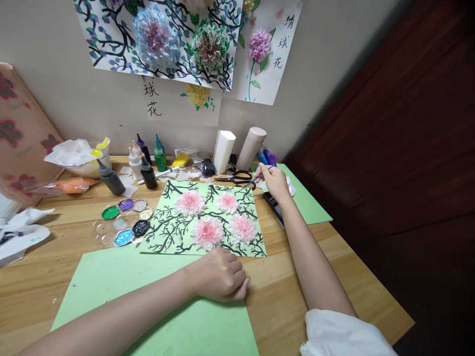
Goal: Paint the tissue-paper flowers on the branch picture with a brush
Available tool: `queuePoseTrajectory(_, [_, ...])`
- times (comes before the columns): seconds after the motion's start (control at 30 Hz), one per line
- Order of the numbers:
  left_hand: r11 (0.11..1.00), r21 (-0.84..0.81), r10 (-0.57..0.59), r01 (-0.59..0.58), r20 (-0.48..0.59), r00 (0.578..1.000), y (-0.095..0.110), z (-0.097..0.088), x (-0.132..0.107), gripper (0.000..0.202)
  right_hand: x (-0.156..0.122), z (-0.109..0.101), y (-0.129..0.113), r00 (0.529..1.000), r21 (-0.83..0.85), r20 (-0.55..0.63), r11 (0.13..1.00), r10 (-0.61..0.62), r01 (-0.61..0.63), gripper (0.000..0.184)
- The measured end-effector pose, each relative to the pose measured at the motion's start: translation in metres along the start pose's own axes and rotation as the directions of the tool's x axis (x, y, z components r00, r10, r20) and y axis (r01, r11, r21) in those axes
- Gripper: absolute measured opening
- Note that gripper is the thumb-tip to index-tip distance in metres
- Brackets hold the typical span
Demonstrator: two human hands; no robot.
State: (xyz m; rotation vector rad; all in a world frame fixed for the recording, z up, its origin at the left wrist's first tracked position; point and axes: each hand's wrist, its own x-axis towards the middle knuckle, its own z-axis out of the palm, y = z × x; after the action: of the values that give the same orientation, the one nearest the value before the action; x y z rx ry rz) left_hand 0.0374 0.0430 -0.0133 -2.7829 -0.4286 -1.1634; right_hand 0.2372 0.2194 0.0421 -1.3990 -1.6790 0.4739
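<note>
My right hand (276,182) grips a thin blue paintbrush (259,176), its tip at the upper right part of a light green sheet (208,187). Black painted branches run across that sheet, with several raised pink and white flowers (208,232) among them. Curled into a fist, my left hand (219,275) rests by the sheet's lower edge, partly over a larger blank green sheet (166,316). Nothing shows in that fist. Left of the picture lies a clear paint palette (99,232) with green, purple, white, black and blue paint in its wells.
Along the wall stand several paint bottles (160,159), a white cylinder (224,151) and a pinkish one (251,148). Black scissors (237,178) lie behind the picture. A dark phone-like device (273,208) sits beneath my right wrist. Crumpled tissue (22,232) is at far left.
</note>
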Motion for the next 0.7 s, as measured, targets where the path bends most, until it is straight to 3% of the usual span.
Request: queuePoseTrajectory(0.7, [1.0,0.008,0.005,-0.005,0.0,1.0,0.0003,0.0008,0.0002,0.03,0.0015,-0.0006,0.0006,0.999,-0.067,-0.048,0.998,0.01,-0.013,0.054])
